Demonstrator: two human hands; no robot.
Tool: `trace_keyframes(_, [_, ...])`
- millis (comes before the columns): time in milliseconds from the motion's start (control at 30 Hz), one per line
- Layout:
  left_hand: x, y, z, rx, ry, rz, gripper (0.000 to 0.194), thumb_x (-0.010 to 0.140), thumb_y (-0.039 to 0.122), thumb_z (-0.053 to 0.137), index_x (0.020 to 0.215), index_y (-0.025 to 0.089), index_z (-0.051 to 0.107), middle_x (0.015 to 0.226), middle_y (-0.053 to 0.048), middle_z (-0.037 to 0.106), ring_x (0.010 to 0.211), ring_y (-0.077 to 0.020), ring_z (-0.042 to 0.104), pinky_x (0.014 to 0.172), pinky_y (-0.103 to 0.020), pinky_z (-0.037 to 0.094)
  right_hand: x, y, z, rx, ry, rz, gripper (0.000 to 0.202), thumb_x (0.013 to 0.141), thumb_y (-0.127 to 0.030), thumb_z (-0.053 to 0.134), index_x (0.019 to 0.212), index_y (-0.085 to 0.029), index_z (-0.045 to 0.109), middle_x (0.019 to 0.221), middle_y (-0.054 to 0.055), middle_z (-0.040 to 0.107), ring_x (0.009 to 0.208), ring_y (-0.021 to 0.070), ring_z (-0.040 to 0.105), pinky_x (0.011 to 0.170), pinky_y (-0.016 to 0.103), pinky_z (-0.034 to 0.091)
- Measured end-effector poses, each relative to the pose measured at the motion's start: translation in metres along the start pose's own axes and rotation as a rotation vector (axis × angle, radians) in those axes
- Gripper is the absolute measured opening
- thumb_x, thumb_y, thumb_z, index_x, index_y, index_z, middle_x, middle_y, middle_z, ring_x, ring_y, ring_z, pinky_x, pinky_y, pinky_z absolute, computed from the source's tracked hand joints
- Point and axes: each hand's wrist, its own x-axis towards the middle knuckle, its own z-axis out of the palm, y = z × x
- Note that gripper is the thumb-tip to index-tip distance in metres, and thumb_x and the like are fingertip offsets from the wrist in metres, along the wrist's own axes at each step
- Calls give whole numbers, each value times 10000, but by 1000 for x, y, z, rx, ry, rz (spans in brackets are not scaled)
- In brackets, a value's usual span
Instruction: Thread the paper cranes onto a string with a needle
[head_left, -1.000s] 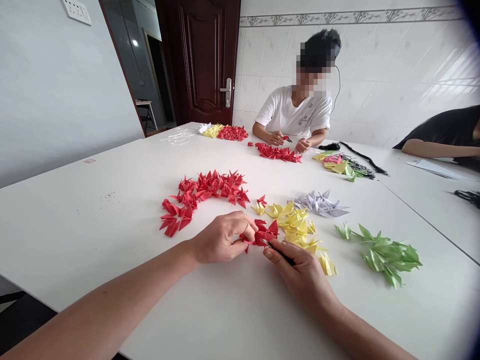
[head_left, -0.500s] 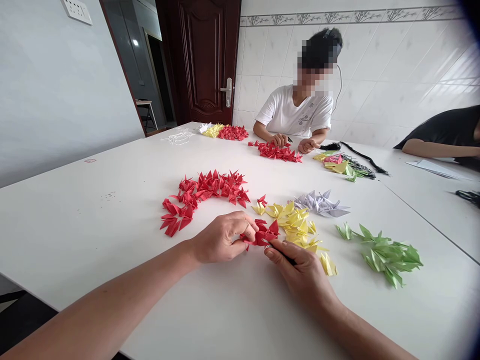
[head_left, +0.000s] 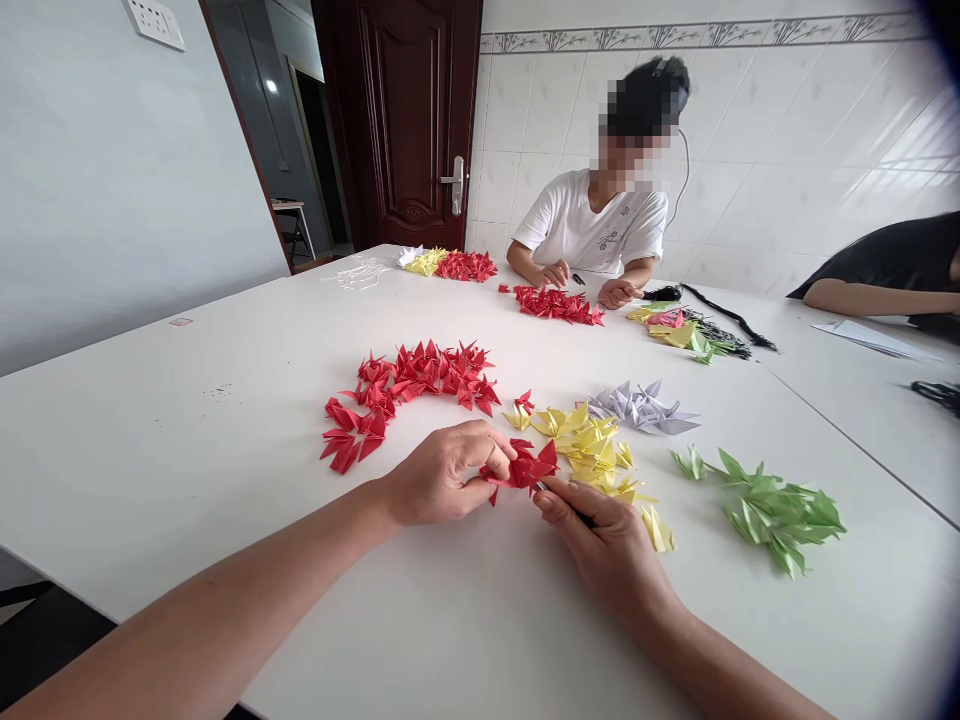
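Near the centre of the white table (head_left: 360, 620), my left hand (head_left: 450, 475) pinches folded red paper pieces (head_left: 529, 468). Just right of it, my right hand (head_left: 600, 530) is closed round a slim dark tool whose metal tip touches the red paper; most of the tool is hidden by the fingers. Beyond my left hand lies a curved pile of red folded paper cranes (head_left: 427, 370). Yellow cranes (head_left: 592, 445) spread behind and beside my right hand. Pale lilac cranes (head_left: 637, 408) sit behind the yellow ones, and green cranes (head_left: 780, 510) lie to the right.
Across the table a person in a white shirt (head_left: 600, 225) sits by more red cranes (head_left: 559, 304). Black cord (head_left: 731, 315) and mixed-colour cranes (head_left: 675, 330) lie right of them. At far right is another person's dark sleeve (head_left: 892, 255) beside white paper (head_left: 874, 338).
My right hand has shifted very slightly, and the tool's metal tip shows more. Across the table, the person's hand has lifted off the red cranes, leaving a small black object on the table.
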Motion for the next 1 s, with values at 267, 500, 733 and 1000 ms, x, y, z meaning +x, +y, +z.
trace_keyframes(267, [2, -11, -10, 84, 207, -149, 113, 729, 65, 537, 715, 169, 578, 877, -51, 642, 884, -166, 605, 776, -297, 493, -1, -2, 0, 11, -18, -17, 307, 867, -406, 467, 881, -176, 670, 705, 28, 644, 647, 172, 593, 565, 233, 458])
trace_keyframes(500, [-1, -33, -9, 136, 154, -369, 115, 744, 132, 534, 805, 165, 626, 929, -61, 628, 869, -165, 604, 657, -239, 511, -6, -10, -1, -91, -321, -266, 246, 864, -314, 492, 980, -165, 651, 767, 59, 640, 658, 171, 589, 589, 258, 466])
trace_keyframes(733, [-3, -35, -9, 100, 19, -387, 150, 752, 235, 585, 876, 176, 646, 967, -54, 631, 876, -146, 607, 702, -214, 512, -6, -7, 0, -147, -389, -292, 249, 876, -301, 477, 1024, -179, 636, 840, 72, 656, 723, 182, 608, 640, 269, 482])
trace_keyframes(1000, [1, -43, -71, 634, 195, -641, 250, 763, 141, 455, 873, 176, 677, 931, -58, 661, 901, -209, 606, 829, -309, 466, -5, -10, -2, -154, -405, -256, 237, 864, -285, 502, 1027, -183, 640, 869, 72, 663, 750, 187, 614, 658, 270, 487])
